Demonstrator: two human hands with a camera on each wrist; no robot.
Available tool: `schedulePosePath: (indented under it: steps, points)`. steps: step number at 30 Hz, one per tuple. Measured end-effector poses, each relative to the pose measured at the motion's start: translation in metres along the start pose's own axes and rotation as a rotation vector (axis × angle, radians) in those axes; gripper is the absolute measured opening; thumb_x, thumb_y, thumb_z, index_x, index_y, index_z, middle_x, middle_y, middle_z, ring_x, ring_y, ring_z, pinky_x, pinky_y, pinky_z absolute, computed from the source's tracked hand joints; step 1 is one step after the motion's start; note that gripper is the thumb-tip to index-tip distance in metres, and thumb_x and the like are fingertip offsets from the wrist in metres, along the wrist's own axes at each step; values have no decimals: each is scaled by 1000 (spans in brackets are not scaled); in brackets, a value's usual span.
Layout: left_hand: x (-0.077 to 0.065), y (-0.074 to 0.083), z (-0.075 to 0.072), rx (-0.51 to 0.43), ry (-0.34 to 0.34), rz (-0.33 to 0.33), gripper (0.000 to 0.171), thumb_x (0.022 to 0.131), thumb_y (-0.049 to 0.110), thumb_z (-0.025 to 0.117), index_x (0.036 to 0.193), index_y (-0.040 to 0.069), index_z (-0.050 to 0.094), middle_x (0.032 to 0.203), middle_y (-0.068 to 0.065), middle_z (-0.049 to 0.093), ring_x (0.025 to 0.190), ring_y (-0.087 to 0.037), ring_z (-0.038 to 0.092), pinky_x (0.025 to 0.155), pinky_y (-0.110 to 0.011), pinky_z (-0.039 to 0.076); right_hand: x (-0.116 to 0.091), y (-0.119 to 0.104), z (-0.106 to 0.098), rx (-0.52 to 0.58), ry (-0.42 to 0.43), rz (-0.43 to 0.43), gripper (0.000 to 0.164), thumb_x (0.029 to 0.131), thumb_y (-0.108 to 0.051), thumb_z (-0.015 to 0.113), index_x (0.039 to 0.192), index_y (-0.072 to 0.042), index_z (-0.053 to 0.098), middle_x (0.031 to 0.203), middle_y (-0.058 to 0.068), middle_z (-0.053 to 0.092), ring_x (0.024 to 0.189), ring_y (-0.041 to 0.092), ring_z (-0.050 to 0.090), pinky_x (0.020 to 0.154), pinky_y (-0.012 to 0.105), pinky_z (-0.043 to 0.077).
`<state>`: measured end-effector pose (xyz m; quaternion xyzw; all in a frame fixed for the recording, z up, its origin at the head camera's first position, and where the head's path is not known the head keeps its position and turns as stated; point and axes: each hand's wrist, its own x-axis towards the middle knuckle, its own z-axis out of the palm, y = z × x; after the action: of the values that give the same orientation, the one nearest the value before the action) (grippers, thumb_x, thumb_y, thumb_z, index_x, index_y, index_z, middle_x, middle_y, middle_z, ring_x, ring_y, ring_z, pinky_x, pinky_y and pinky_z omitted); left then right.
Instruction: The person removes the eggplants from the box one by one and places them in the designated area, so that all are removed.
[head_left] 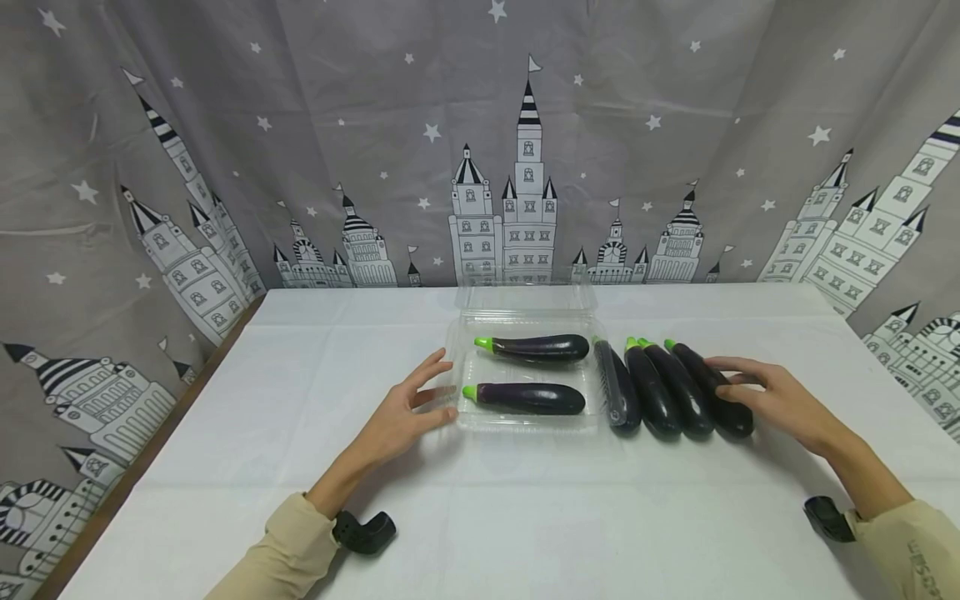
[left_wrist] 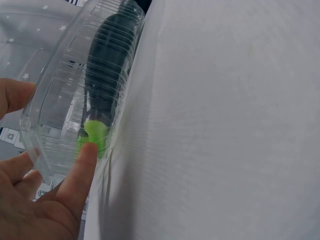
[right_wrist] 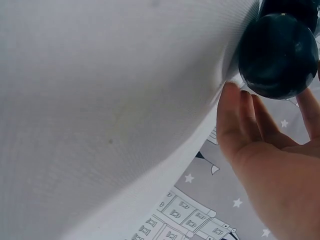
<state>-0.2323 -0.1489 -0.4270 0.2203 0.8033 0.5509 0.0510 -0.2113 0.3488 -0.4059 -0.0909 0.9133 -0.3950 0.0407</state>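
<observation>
A clear plastic clamshell box [head_left: 532, 423] lies open on the table, its lid raised at the back. Inside it, one eggplant [head_left: 540, 347] lies behind another eggplant [head_left: 532, 398], green stems pointing left. My left hand [head_left: 401, 417] is at the box's left side with fingers spread; its fingers [left_wrist: 80, 175] overlap the clear wall in the left wrist view. To the right of the box, several eggplants [head_left: 656, 392] lie side by side. My right hand [head_left: 787, 400] holds the rightmost eggplant [head_left: 705, 383], thumb and fingers around its side; its rounded end [right_wrist: 280, 57] shows in the right wrist view.
A white cloth [head_left: 525, 508] covers the table. Behind it hangs a grey curtain [head_left: 360, 125] printed with castles and stars. A brown table edge [head_left: 157, 442] shows at the left. Black wrist devices sit below both hands.
</observation>
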Motion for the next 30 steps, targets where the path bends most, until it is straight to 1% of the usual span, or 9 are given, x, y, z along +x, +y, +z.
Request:
schedulePosePath:
  steps: [3,8,14,17,19,24,30]
  points:
    - [0,0,0,-3,1,-1,68,89,13,71,148,-1,40,163,-6,18,129,-47,46,107,-58,35,0,-1,0,5,11,-5,51,99,-20,55,145,1,45,141,32,46,126,51,42,93,71,36]
    - [0,-1,1,-6,4,-1,68,89,13,71,148,-1,40,163,-6,18,129,-47,46,107,-58,35,1,-3,-1,6,41,-19,54,99,-22,57,147,1,42,143,32,43,128,51,40,94,70,36]
    - [1,0,0,-6,4,-5,68,89,13,71,148,-1,40,163,-6,18,129,-47,46,107,-58,35,0,-10,-1,1,99,-61,55,99,-21,58,147,1,42,145,30,41,128,47,40,98,63,39]
    - [1,-1,0,-7,2,-8,68,89,13,71,148,-1,40,163,-6,18,129,-47,46,107,-58,35,0,-14,0,4,124,-67,56,99,-21,59,147,1,41,147,29,38,129,48,37,100,64,37]
    - [1,-1,0,-8,1,-8,68,89,13,71,148,0,40,163,-6,18,129,-47,46,107,-58,35,0,-17,2,18,135,-79,56,98,-20,60,147,1,42,148,30,37,130,50,35,100,68,33]
    - [1,-1,0,-6,0,-2,68,89,13,71,148,-1,39,163,-6,18,129,-47,46,107,-58,35,0,-28,6,35,161,-147,52,96,-16,63,143,1,47,145,26,42,132,46,34,102,68,30]
    - [0,-2,0,-12,0,-1,68,89,13,71,148,-1,39,163,-6,17,129,-48,45,107,-58,35,1,-43,13,25,152,-199,50,96,-18,64,142,-2,50,144,21,45,132,42,35,103,66,31]
